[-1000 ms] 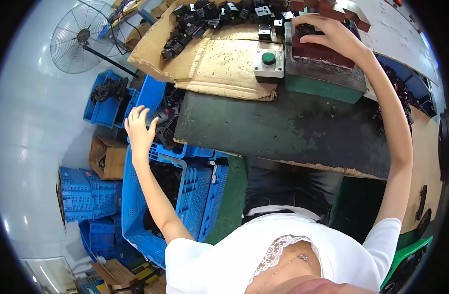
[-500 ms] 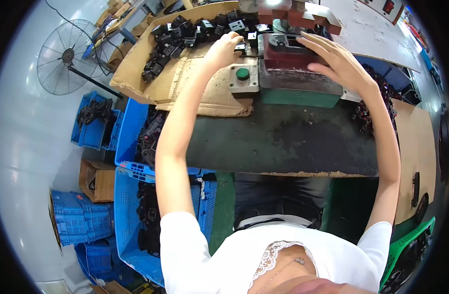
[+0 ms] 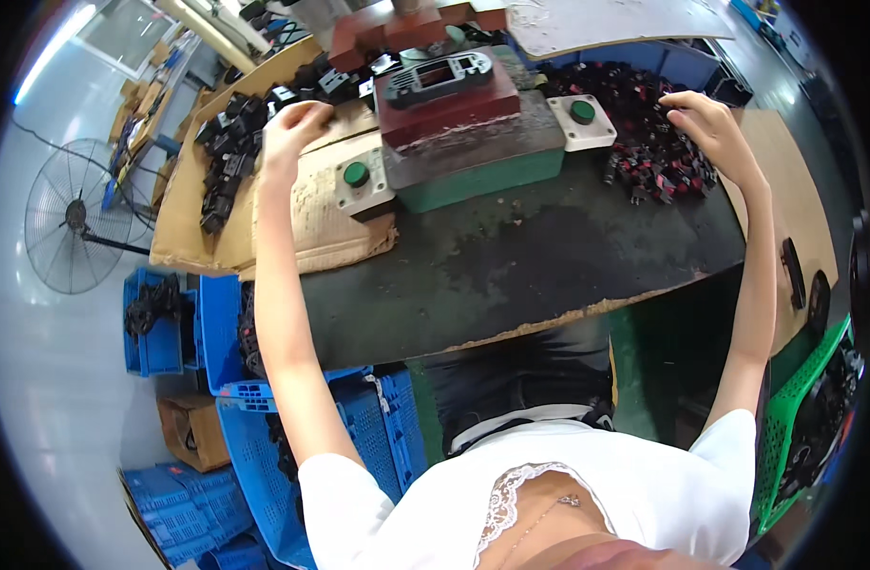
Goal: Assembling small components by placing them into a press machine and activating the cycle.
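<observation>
1. Left hand (image 3: 297,128): curled over the black parts (image 3: 228,142) heaped on the cardboard sheet (image 3: 264,214). Fingers bent downward, loosely closed; whether a part sits inside the grip cannot be told, as the knuckles hide it. The loose parts lie just beyond and to the left of the fingertips.
2. Green button box (image 3: 359,180): just right of the left wrist, untouched.
3. Press block (image 3: 444,95): dark red, between the two hands. A black frame-shaped part (image 3: 439,71) lies seated on top; no finger is near it. Judged from this, loading of the block looks done, and neither button is pressed yet.
4. Second green button box (image 3: 584,119): left of the right hand, apart from it.
5. Right hand (image 3: 706,123): fingers spread and slightly bent, tips resting on the pile of dark parts (image 3: 644,152) at the bench's right end. Nothing visibly gripped.
</observation>
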Demonstrator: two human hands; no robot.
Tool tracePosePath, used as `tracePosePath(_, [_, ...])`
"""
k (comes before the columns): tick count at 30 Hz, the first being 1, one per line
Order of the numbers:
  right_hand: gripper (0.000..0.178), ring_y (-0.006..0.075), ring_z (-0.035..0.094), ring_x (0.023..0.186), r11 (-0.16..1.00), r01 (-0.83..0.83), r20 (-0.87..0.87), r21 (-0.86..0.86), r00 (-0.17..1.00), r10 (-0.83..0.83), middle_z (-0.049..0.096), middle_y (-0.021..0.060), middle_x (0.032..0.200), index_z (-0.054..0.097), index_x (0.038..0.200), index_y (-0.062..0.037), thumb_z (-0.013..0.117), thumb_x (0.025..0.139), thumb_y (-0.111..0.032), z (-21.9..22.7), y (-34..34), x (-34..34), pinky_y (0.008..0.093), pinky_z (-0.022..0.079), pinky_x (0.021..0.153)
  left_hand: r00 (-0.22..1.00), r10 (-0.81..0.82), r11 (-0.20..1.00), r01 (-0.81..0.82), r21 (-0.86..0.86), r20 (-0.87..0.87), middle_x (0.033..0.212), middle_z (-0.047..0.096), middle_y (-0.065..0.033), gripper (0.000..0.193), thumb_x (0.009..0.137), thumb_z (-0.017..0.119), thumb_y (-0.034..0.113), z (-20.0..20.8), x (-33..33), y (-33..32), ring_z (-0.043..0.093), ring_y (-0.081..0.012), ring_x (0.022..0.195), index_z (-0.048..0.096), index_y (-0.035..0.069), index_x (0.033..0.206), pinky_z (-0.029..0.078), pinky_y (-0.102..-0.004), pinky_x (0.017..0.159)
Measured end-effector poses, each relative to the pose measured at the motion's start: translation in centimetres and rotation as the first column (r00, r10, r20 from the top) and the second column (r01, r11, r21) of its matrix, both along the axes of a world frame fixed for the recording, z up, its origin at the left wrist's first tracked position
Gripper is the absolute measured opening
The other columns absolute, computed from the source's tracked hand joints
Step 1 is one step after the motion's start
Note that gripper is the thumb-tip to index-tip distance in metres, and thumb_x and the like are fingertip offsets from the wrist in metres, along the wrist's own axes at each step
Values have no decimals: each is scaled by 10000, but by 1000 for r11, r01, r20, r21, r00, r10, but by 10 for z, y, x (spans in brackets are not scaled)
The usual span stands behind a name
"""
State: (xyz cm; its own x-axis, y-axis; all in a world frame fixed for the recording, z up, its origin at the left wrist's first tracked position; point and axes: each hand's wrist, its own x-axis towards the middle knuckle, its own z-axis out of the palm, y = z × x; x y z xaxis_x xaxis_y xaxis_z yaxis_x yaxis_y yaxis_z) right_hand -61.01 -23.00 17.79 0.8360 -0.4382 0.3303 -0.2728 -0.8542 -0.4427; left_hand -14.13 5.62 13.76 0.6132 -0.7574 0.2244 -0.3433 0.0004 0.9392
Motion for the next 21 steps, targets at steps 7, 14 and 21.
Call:
tracePosePath(7, [239,298,585,931,971,-134,-119,-198,987,112,623,135,979,596,985,13,623,748,9,-24,-16,24,359,451,845,371,-426,819,-228,-526,-825,1069,541,-196,257,836,631,9,8,7,15,543,-322,1063,505,-98,1032,553,-403,871])
tracePosePath(14, [297,289,596,913,983,-160,-325,-90,938,123,598,122,984,618,964,6,636,677,77,-44,-33,52,360,493,801,430,-327,871,-208,-445,-842,963,579,-167,263,827,542,-101,22,-26,-4,579,-264,938,478,-89,1082,476,-477,936])
tracePosePath(21, [186,106,556,702,977,-211,108,-22,971,213,543,28,799,578,870,-1,706,737,-25,-16,-24,76,225,459,652,819,-186,953,15,-303,-543,987,606,-129,338,754,620,-67,33,-34,4,600,-225,915,528,-45,1079,465,-357,865])
